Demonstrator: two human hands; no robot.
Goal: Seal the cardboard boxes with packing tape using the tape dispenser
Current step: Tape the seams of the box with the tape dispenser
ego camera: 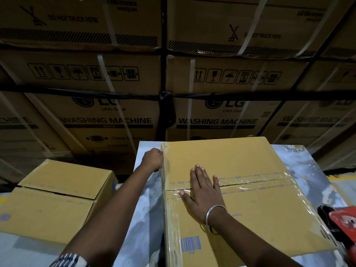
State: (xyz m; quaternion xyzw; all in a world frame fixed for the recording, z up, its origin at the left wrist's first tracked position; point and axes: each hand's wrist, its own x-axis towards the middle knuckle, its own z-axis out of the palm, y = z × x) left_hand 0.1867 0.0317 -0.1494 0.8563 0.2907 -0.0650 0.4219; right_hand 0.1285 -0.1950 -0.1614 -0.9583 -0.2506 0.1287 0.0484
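Note:
A large cardboard box [231, 158] lies on a shiny table [146, 199] in front of me. Clear packing tape [256, 182] runs along its centre seam from the right edge up to my right hand [204, 187], which lies flat with straight fingers pressing on the seam. A metal bangle sits on that wrist. My left hand [153, 159] is curled against the box's upper left edge, fingers hidden behind the edge. A red and black tape dispenser [341, 226] rests at the right edge of the view, beside the box, in neither hand.
A second, smaller cardboard box [57, 199] with an untaped seam sits to the left. Behind the table rises a wall of stacked washing machine cartons [107, 120] bound with white straps. A yellow floor line [335, 178] shows at far right.

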